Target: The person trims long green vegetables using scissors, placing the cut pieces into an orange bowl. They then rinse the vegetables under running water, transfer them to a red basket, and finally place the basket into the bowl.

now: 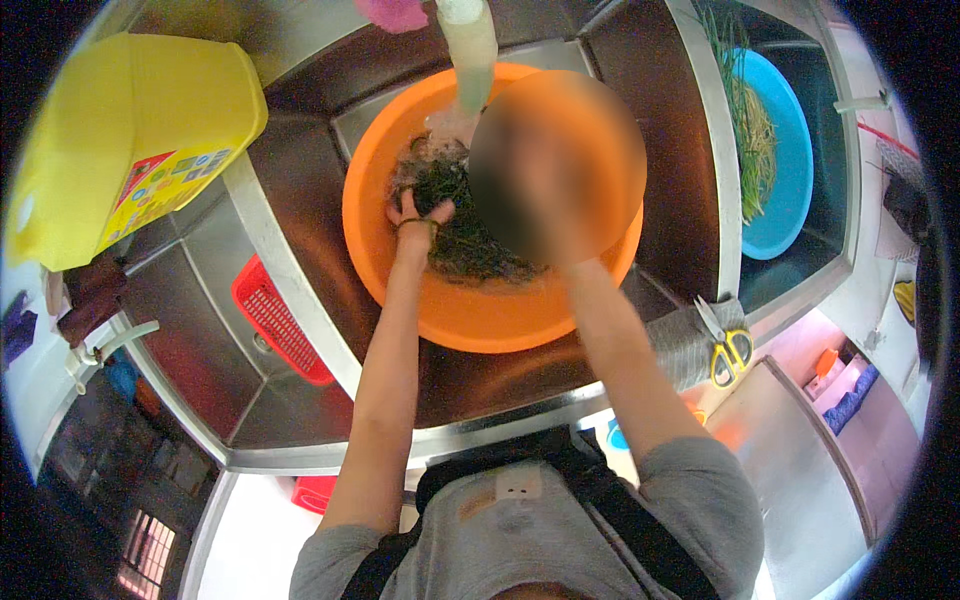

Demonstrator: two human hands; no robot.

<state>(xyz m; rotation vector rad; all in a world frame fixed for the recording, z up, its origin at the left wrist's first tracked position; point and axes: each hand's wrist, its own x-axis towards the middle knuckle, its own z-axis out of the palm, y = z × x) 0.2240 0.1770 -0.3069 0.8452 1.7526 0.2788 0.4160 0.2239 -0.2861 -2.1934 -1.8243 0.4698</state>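
An orange plastic basin (487,322) sits in a stainless steel sink, with a mass of dark green leafy matter (480,251) in water inside it. My left hand (418,214) reaches into the basin at the left, fingers spread and pressed into the greens; whether it grips any cannot be told. A blurred disc covers my right hand (540,180) over the right part of the basin, so its fingers and anything in them are hidden. Water runs from a pale hose or sleeve (469,52) on the tap into the back of the basin.
Yellow-handled scissors (729,356) lie on a grey cloth (679,337) at the sink's right front edge. A light blue basin (791,157) with long green stalks stands in the right sink. In the left sink is a red plastic basket (277,322); a big yellow container (172,112) stands above it.
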